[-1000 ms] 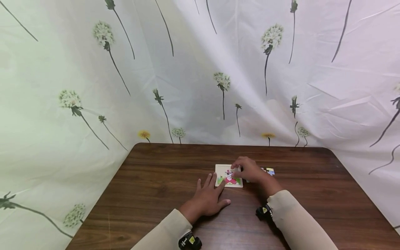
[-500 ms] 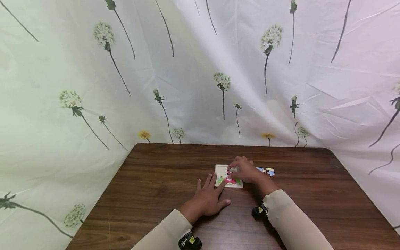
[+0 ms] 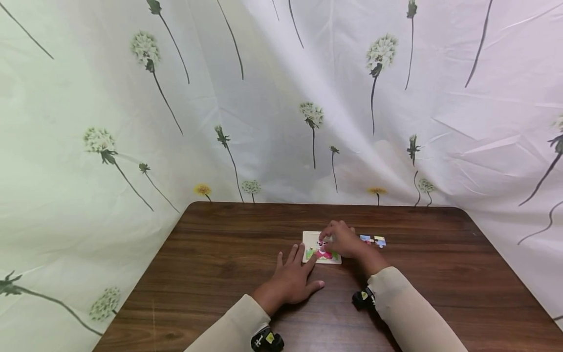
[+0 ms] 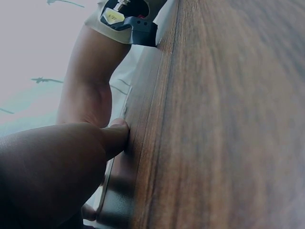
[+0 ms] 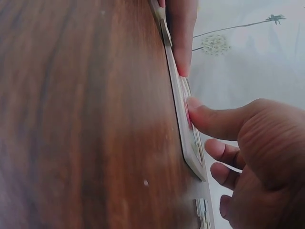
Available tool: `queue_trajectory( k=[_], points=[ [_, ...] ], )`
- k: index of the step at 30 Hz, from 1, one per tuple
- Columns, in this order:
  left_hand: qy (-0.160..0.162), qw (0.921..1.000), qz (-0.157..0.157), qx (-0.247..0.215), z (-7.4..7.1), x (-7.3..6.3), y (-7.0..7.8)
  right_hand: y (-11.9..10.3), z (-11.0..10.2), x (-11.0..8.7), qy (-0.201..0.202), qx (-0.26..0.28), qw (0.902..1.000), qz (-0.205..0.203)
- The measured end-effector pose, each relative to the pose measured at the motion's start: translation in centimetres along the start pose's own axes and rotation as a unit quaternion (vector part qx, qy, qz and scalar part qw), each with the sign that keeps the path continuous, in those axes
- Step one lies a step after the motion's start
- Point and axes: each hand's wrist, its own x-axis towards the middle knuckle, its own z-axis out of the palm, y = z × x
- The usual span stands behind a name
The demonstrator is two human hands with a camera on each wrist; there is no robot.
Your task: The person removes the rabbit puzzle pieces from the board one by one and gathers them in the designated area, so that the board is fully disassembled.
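A small jigsaw puzzle board with a pale frame and a cartoon animal in pink lies flat on the table. My left hand is spread beside it, its fingertips on the board's left and front edge; the left thumb rests on the wood. Curled over the board's upper right part, my right hand pinches a puzzle piece at the picture, mostly hidden by the fingers. In the right wrist view, the right thumb presses against the picture surface, with the other fingers bent.
Loose puzzle pieces in blue and yellow lie right of the right hand. The brown wooden table reaches back to a white curtain printed with dandelions. Black wrist cameras sit on both sleeves.
My right hand has shifted left, its thumb and fingertips now over the cartoon animal's head, uncovering more of the loose pieces. The left hand has stayed in place.
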Motion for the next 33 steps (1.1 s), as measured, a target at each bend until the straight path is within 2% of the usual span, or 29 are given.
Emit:
queue_trajectory(
  k=[8,17,24,33],
  points=[
    [0.001,1.0000,0.002,-0.005,0.23,0.04,-0.13,-0.13,0.23,0.21,0.004,0.000,0.9999,0.012],
    [-0.001,1.0000,-0.002,-0.006,0.11,0.03,-0.06,-0.53,0.55,0.35,0.004,0.024,0.9993,0.029],
    [-0.002,0.9999,0.000,-0.011,0.07,0.11,-0.12,-0.64,0.45,0.20,0.014,0.022,0.9995,0.017],
    [0.002,1.0000,-0.001,0.002,0.25,0.23,-0.11,-0.69,0.26,-0.01,0.018,0.038,0.9991,-0.006]
  ],
)
